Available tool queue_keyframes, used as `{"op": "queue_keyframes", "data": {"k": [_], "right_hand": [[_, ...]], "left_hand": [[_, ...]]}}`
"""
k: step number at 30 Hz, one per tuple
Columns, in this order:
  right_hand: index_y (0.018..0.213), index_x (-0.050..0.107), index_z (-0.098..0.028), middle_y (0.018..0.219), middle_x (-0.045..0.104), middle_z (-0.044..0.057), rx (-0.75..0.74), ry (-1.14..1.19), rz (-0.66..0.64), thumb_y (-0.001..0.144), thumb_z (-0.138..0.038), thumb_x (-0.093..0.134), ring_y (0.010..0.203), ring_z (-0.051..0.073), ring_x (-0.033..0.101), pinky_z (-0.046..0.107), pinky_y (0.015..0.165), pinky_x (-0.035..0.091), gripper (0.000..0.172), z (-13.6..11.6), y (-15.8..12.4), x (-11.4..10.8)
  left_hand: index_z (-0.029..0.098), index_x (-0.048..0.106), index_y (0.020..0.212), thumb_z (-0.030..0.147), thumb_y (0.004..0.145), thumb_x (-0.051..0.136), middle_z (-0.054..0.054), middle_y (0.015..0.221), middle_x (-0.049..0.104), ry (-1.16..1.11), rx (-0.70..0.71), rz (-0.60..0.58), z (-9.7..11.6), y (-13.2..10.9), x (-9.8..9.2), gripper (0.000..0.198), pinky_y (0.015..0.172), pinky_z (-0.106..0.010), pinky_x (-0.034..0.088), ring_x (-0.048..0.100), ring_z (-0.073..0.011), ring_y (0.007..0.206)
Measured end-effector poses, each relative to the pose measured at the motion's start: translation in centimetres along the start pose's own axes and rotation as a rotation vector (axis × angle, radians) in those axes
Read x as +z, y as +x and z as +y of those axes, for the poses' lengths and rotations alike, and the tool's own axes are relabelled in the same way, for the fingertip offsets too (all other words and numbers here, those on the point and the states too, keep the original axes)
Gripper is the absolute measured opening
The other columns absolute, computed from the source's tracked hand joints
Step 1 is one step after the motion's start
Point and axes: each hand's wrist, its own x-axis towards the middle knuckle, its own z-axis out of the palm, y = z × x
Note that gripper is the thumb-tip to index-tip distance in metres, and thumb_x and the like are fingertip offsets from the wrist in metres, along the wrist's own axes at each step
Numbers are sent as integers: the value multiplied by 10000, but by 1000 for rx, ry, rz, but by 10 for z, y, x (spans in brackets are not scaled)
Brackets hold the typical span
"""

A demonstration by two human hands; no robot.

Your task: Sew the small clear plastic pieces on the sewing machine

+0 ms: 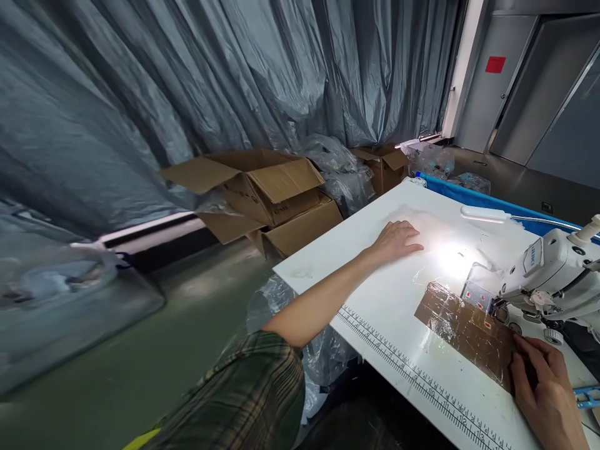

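My left hand [394,241] lies on the white sewing table [356,250], fingers stretched out and thumb apart. Just beyond it is a pale, sheer heap [412,217] that blends into the bright tabletop. My right hand [546,381] rests at the near right end of a brown panel [469,334] covered in shiny clear tape. Its fingers are bent, with thumb and forefinger apart and nothing visible held between them. The panel lies flat in front of the white sewing machine [548,275]. A small plate with red marks [477,296] sits beside the needle area.
A lit lamp [485,214] on a bendable neck shines onto the table. Along the front edge runs a printed ruler [412,375]. Open cardboard boxes [276,187] and clear plastic bags [342,169] stand beyond the left edge, before a grey curtain [234,75].
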Motion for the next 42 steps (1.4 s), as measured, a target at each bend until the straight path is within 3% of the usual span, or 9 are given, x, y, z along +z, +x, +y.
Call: {"op": "queue_keyframes", "data": {"k": [8, 14, 17, 21, 25, 28, 31, 35, 42], "right_hand": [[1097, 681, -195, 1053, 593, 147, 13, 10, 4, 955, -488, 425, 967, 290, 613, 505, 852, 550, 414, -1, 1, 0], [1102, 680, -202, 1061, 585, 138, 27, 18, -23, 957, -428, 444, 973, 263, 613, 472, 849, 564, 358, -7, 5, -6], [1103, 681, -187, 1060, 582, 138, 33, 19, -36, 952, -388, 458, 982, 258, 610, 464, 859, 563, 336, -11, 7, -8], [1097, 686, -184, 1060, 585, 135, 64, 40, -49, 948, -356, 467, 985, 251, 607, 455, 860, 560, 316, -14, 9, -10], [1092, 694, -198, 1065, 596, 123, 101, 72, -66, 939, -336, 480, 994, 240, 611, 438, 875, 554, 297, -14, 10, -14], [1072, 704, -202, 1047, 615, 110, 110, 114, -72, 933, -322, 498, 971, 222, 624, 403, 851, 561, 276, -13, 12, -17], [1043, 715, -203, 1022, 629, 101, 110, 137, -70, 930, -311, 512, 943, 211, 633, 382, 815, 570, 256, -13, 13, -20], [1033, 725, -212, 1014, 630, 100, 71, 98, -55, 930, -285, 509, 945, 208, 639, 384, 818, 577, 250, -14, 13, -21], [1064, 728, -234, 1012, 622, 107, 41, 68, -82, 936, -276, 505, 988, 226, 648, 399, 833, 589, 260, -19, 13, -22]], "left_hand": [[181, 750, 828, 252, 904, 579, -64, 991, 720, -131, 131, -3, 30, -8, -1, 201, 853, -357, 520, 671, -177, 910], [176, 661, 571, 382, 888, 627, -36, 786, 729, -648, 436, -595, 71, -28, 6, 379, 569, -221, 482, 660, -119, 675], [162, 630, 601, 446, 931, 552, -26, 687, 667, -518, 357, -473, 75, -30, 11, 443, 549, -233, 436, 598, -113, 616], [144, 672, 937, 458, 851, 670, -66, 932, 669, -221, 262, -288, 67, -27, 17, 325, 676, -278, 469, 614, -167, 808], [178, 691, 966, 349, 864, 666, -69, 1027, 647, -189, 342, -353, 64, -27, 23, 201, 776, -296, 483, 610, -187, 950], [180, 694, 847, 226, 881, 588, -48, 959, 669, -264, 394, -343, 68, -28, 26, 120, 810, -303, 477, 615, -156, 889], [162, 651, 784, 151, 841, 537, -29, 842, 681, -378, 328, -330, 74, -29, 25, 128, 700, -260, 474, 610, -124, 760], [157, 627, 883, 186, 848, 535, -20, 832, 705, -559, 173, -395, 80, -32, 16, 102, 649, -220, 481, 638, -108, 735], [157, 661, 957, 247, 909, 532, -22, 810, 719, -688, 196, -482, 82, -37, 17, 165, 627, -195, 482, 651, -95, 713]]}}
